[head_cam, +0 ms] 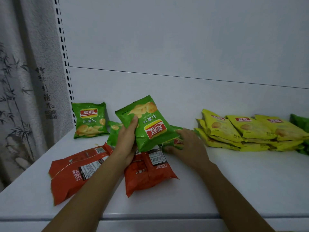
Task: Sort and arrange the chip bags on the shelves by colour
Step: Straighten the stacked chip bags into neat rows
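Left hand [127,139] grips one raised green bag [150,124], right hand [189,144] fingers [184,133] clasp one lying green bag [173,142]; two red bags [73,171] [147,171] lie on the shelf [234,181].

The far-right green bag [301,122] is cut off by the picture's edge. The hidden green bag [114,131] shows only in part behind the left grip [127,139] and the held green bag [150,129]. The right grip [189,144] is blurred; whether it clasps the low green bag [172,144] cannot be told. The label print on the red bag [150,171] is too small to read.
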